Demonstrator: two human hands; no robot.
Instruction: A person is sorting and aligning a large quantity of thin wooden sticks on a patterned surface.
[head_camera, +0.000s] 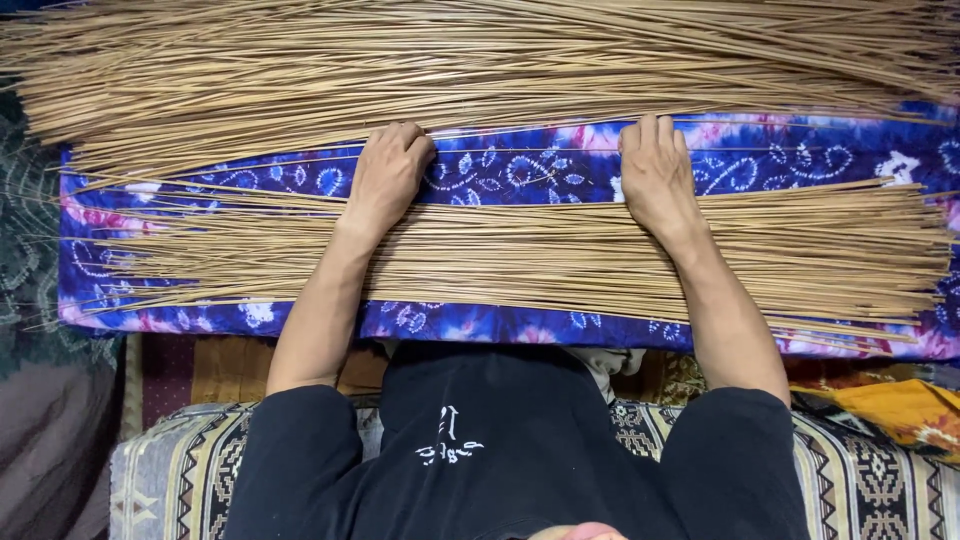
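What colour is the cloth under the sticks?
The cloth is blue and purple with white swirly leaf shapes and pink patches, seen best in the head view.

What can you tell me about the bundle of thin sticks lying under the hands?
The near bundle of sticks is a flat layer of long, thin, tan stalks, like dried reed or bamboo splints. It lies crosswise on a blue and purple patterned cloth, ends ragged. The left hand and right hand press palm-down on its far edge, forearms crossing it.

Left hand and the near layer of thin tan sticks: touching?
Touching. In the head view the left hand lies palm down on the near layer of sticks, heel and wrist pressed across them, knuckles bent over the blue patterned cloth.
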